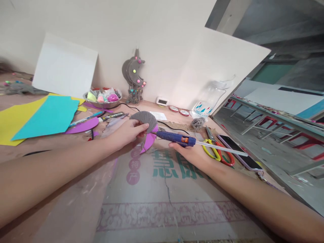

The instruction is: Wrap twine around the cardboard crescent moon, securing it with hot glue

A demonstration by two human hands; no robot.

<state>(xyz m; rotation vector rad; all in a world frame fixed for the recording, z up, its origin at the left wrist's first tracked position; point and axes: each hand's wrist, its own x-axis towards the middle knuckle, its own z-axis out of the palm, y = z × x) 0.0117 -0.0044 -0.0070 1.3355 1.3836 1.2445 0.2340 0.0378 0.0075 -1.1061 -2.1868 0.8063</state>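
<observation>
In my left hand (pixel 134 130) is a crescent (pixel 145 118), its upper part wrapped in grey yarn and its lower tip bare purple. Thumb and fingers pinch it along the wrapped part. My right hand (pixel 186 150) grips a blue hot glue gun (pixel 172 137), with a long clear glue stick (pixel 222 147) jutting from its back. The gun's nozzle points left at the crescent, close to where yarn meets purple; whether they touch I cannot tell. A ball of grey yarn (pixel 197 123) lies beyond my right hand.
Yellow-handled and red-handled scissors (pixel 222 153) and a phone (pixel 240 152) lie at right. A clear jar (pixel 209 99) stands behind. Coloured sheets (pixel 48 116), a metal bowl (pixel 102 101) of clay packets and a white board (pixel 65 65) are at left. A finished-looking moon ornament (pixel 135 76) hangs on the wall.
</observation>
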